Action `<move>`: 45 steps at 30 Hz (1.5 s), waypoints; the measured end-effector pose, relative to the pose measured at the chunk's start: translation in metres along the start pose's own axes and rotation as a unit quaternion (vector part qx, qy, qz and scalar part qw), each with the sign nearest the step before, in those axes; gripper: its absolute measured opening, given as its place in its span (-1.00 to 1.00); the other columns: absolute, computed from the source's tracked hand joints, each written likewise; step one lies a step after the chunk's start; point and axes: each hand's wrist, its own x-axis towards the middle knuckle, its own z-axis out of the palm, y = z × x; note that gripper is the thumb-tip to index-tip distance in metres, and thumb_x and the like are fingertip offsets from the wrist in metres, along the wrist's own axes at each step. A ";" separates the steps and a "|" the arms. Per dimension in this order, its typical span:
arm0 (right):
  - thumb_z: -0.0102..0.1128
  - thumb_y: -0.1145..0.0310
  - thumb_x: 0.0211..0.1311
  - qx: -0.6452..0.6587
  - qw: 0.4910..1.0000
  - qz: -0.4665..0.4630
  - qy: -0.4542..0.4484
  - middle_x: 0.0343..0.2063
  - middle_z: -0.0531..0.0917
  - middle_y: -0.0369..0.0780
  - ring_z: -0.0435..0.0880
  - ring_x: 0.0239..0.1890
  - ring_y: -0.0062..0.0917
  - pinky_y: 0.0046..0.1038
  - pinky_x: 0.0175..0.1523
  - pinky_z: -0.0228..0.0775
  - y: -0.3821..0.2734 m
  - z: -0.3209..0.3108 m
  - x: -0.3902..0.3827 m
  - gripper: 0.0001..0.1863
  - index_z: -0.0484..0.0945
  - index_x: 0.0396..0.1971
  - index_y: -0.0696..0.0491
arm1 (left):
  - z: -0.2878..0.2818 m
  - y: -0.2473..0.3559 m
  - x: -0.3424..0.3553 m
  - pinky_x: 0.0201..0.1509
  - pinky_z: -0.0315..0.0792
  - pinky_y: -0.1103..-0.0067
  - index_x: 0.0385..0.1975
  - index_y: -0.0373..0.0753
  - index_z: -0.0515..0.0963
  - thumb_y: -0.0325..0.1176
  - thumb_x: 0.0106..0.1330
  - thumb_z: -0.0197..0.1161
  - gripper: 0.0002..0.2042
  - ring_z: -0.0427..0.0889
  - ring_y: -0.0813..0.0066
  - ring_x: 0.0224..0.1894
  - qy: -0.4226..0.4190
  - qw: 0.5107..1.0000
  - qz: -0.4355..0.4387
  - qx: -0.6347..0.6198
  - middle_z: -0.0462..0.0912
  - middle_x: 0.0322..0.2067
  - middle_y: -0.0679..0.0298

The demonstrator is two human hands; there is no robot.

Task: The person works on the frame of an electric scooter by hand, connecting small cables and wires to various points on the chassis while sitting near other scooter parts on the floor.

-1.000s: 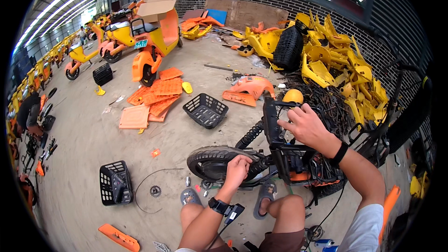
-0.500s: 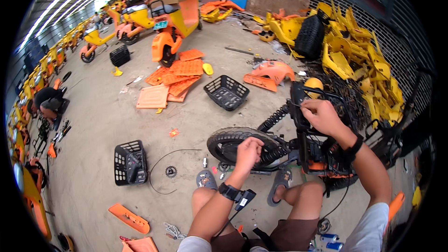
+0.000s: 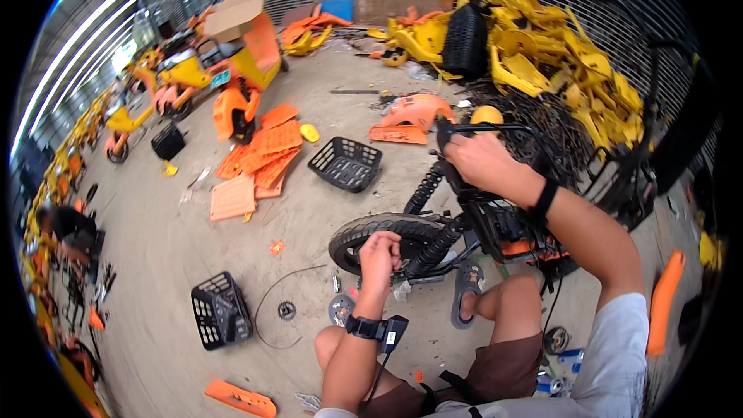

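In front of me a stripped scooter lies with its black frame (image 3: 481, 205) bare and its rear wheel (image 3: 348, 234) pointing left. Two coil-spring shock absorbers (image 3: 423, 190) run between wheel and frame. My right hand (image 3: 481, 162) is closed at the upper rear end of the frame; its fingertips are partly hidden, so what they grip cannot be made out. In front of the wheel, my left hand (image 3: 379, 257) is raised with its fingers curled in. Anything inside those fingers is too small or hidden to name.
Black plastic baskets (image 3: 345, 164) sit on the concrete floor, with a toothed sprocket (image 3: 287, 310) and thin cable nearby. Orange panels (image 3: 267, 151) and a heap of yellow body parts (image 3: 542, 46) lie further off. A person (image 3: 71, 232) crouches at far left; scooters (image 3: 246, 70) stand behind.
The view has turned, so most of the scene sits further left. My right hand is now at the frame's upper rear end. My left hand stays curled by the wheel.
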 end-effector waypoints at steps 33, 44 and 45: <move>-0.25 0.14 0.53 0.793 0.450 0.392 0.125 -0.34 0.60 -0.23 0.45 -0.46 -0.65 -0.56 -0.36 0.40 0.027 0.007 -0.042 -0.57 0.39 0.09 0.17 | 0.015 -0.004 -0.003 -0.60 0.18 0.61 -0.36 -0.31 0.45 -0.48 0.27 -0.07 -0.87 0.28 0.58 -0.65 -0.021 0.999 -0.016 0.035 0.36 -0.61 0.32; -0.24 0.18 0.52 0.789 0.432 0.430 0.078 -0.27 0.63 -0.11 0.56 -0.43 -0.55 -0.48 -0.24 0.56 0.025 0.009 -0.050 -0.65 0.38 -0.11 0.18 | 0.016 -0.006 0.000 -0.60 0.18 0.61 -0.35 -0.31 0.45 -0.49 0.28 -0.08 -0.87 0.28 0.57 -0.66 -0.020 0.999 -0.018 0.039 0.36 -0.62 0.32; -0.23 0.18 0.52 0.783 0.439 0.433 0.080 -0.27 0.62 -0.10 0.57 -0.43 -0.55 -0.48 -0.24 0.57 0.027 0.011 -0.053 -0.66 0.38 -0.12 0.18 | 0.016 -0.006 0.000 -0.60 0.18 0.61 -0.35 -0.31 0.45 -0.49 0.28 -0.08 -0.87 0.28 0.57 -0.66 -0.021 0.999 -0.017 0.039 0.36 -0.62 0.32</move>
